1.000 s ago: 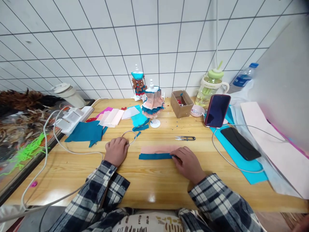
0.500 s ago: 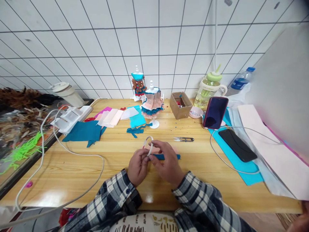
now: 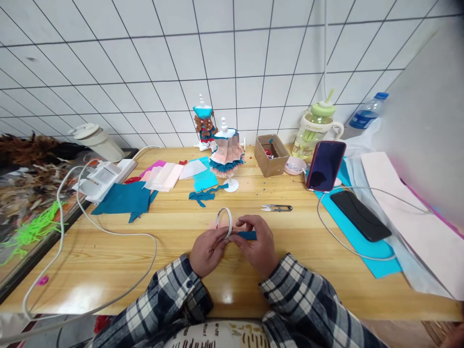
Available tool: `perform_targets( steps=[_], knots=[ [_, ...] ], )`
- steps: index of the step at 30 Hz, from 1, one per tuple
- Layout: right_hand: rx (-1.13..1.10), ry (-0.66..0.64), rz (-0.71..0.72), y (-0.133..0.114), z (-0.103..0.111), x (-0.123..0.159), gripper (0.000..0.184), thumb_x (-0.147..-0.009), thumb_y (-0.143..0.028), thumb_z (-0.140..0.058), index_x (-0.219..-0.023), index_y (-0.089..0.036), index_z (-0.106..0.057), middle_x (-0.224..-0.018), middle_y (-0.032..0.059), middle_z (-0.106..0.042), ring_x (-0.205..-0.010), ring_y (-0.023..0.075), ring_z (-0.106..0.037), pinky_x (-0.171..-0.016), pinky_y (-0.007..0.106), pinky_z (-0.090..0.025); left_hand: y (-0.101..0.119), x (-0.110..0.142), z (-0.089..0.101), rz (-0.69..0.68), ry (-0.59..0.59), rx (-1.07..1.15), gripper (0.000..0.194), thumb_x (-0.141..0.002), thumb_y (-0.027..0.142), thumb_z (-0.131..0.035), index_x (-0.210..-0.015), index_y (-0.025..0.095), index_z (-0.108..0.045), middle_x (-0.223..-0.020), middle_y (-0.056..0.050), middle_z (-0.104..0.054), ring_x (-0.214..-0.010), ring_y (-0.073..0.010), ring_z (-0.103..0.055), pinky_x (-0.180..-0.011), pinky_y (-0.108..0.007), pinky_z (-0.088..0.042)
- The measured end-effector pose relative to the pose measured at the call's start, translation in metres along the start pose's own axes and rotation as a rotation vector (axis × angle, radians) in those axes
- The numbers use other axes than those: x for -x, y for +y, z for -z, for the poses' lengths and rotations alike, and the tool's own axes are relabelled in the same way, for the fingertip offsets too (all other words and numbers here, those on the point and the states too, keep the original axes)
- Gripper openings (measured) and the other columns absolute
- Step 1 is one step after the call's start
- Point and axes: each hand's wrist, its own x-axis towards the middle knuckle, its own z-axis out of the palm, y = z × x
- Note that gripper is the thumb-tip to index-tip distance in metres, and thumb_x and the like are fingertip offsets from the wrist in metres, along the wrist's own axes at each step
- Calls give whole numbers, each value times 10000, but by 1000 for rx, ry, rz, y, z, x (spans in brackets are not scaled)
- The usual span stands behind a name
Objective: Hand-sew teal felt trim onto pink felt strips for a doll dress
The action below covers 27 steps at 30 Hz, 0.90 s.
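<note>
My left hand (image 3: 207, 251) is closed on a narrow white roll of tape (image 3: 229, 222), which stands on edge above its fingertips. My right hand (image 3: 256, 244) meets the roll's lower right side with its thumb, fingers curled and index finger raised off the thumb. The exact pinch is too small to see. Under the hands lies a dark blue fabric strip (image 3: 247, 235), partly covered by the right hand. Some pale pink fabric (image 3: 213, 224) shows behind the roll. Thread snips (image 3: 277, 208) lie beyond my right hand.
A small dress form (image 3: 226, 152) in a ruffled pink and blue dress stands ahead, another (image 3: 205, 123) behind it. Teal cloth (image 3: 123, 198) lies left, near a white cable (image 3: 154, 246). A cardboard box (image 3: 271, 164), propped phone (image 3: 325, 166) and black phone (image 3: 360, 215) are right.
The roll of tape has turned more upright and shows more of its ring. My right index finger has come off it, and the right hand has shifted slightly right. The view has tilted slightly.
</note>
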Motion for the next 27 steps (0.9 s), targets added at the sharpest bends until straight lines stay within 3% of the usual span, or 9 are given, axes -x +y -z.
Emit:
perform_targets(
  steps=[4, 12, 18, 22, 25, 27],
  knots=[
    [16, -64, 99, -5, 2, -4, 192, -854, -305, -674, -1012, -240, -587, -936, 33, -688, -874, 200, -609, -800, 362, -483, 1, -1, 2, 11, -19, 13, 288, -940, 227, -464, -1182, 213, -620, -1023, -62, -754, -934, -177, -711, -835, -288, -552],
    [100, -91, 61, -7, 1, -4, 58, -891, -290, -628, -913, -237, -619, -882, 31, -699, -834, 198, -609, -792, 368, -459, -3, 2, -1, -24, 22, -107, 271, -932, 224, -489, -1153, 204, -644, -962, -69, -759, -844, -183, -719, -764, -281, -557],
    [94, -104, 29, -4, 0, -4, 72, -888, -292, -624, -867, -230, -595, -842, 25, -679, -817, 195, -595, -774, 355, -449, -4, 3, -2, -35, 74, -158, 207, -922, 221, -515, -1059, 188, -666, -896, -63, -754, -816, -179, -706, -753, -278, -546],
    [67, -114, 19, -2, -2, -2, 132, -882, -266, -623, -781, -228, -546, -786, 12, -645, -784, 188, -574, -737, 341, -438, -1, 0, 1, -28, 47, -105, 241, -925, 224, -504, -1113, 187, -650, -915, -62, -739, -830, -174, -685, -767, -284, -537],
    [49, -36, -12, -2, -3, -1, 94, -877, -283, -633, -887, -227, -559, -837, 23, -640, -781, 185, -572, -716, 334, -456, 2, 0, 4, 33, 52, -43, 263, -925, 226, -494, -1131, 195, -654, -916, -66, -725, -831, -174, -666, -772, -297, -533],
    [61, -23, -25, -3, -3, -1, 172, -881, -301, -631, -1030, -229, -582, -918, 43, -656, -819, 194, -586, -725, 341, -475, 3, 0, 5, 76, 74, -12, 247, -919, 241, -502, -1086, 195, -678, -902, -75, -722, -831, -183, -658, -772, -311, -532]
  ],
)
